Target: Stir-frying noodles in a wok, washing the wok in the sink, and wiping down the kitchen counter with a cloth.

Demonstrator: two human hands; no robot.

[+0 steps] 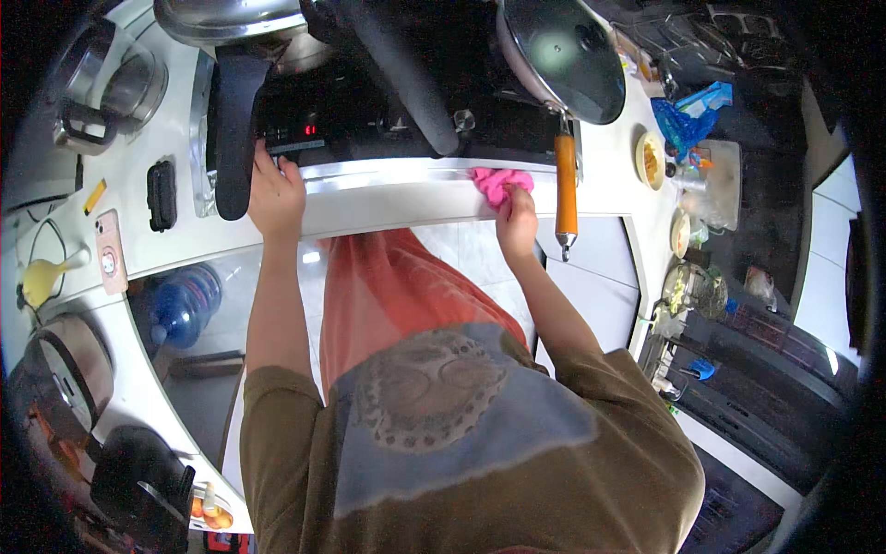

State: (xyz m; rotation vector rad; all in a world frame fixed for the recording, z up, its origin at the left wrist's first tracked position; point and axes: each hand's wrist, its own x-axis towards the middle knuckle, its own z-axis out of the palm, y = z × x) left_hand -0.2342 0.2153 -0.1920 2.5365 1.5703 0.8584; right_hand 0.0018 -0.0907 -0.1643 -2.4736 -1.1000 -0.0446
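My right hand (518, 218) grips a crumpled pink cloth (500, 185) against the front metal edge of a black glass cooktop (360, 142). At the cooktop's front left, my left hand (278, 187) rests with its fingertips at the control panel, right beside a thick black pan handle (239, 138); whether it touches the handle I cannot tell. A red display glows just past those fingers. A second long black handle (408, 83) reaches across the cooktop's middle. Right of the cloth, the wooden handle (566, 183) of a lidded pan (564, 59) sticks out over the counter edge.
On the left counter (138, 242) lie a phone in a pink case (111, 253), a black case (162, 196) and a steel pot (135, 86). A yellow bowl of food (650, 161) and a blue plastic bag (682, 128) are at right. A blue water bottle (185, 305) lies below.
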